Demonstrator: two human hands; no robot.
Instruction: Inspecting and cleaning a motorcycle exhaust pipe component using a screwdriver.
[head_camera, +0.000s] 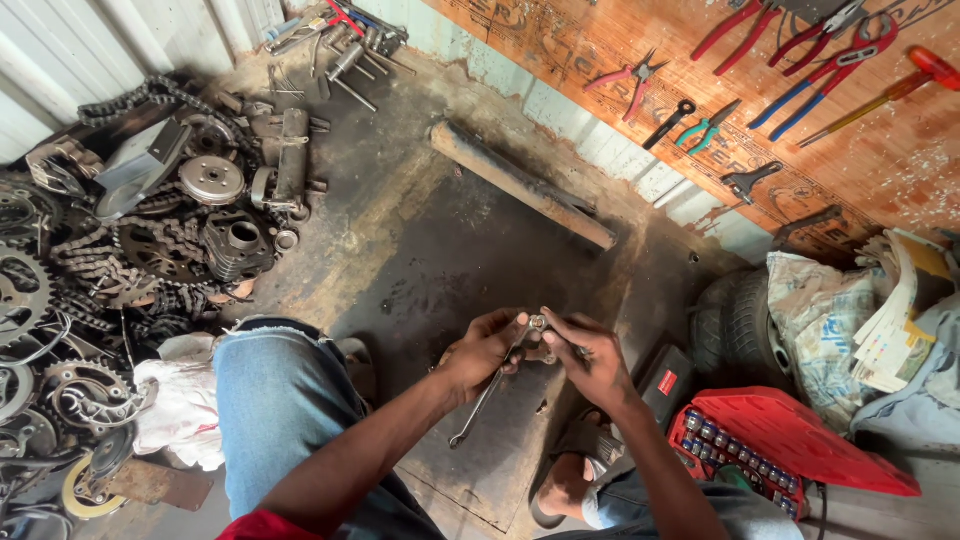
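Note:
My left hand (487, 347) grips a slim metal wrench (478, 404) near its upper end; the wrench hangs down and to the left, its open jaw near the floor. My right hand (588, 358) pinches a small round metal part (538, 322) at the top of the wrench, fingertips of both hands meeting there. Both hands are greasy and held above the dark floor between my knees. My left leg in blue jeans (270, 400) lies to the left.
A heap of chains, sprockets and engine parts (150, 230) fills the left. A rusty pipe (520, 185) lies on the floor ahead. A red socket case (770, 445) stands open at right, beside a tyre (735, 330). Pliers and cutters (800, 60) hang on the board wall.

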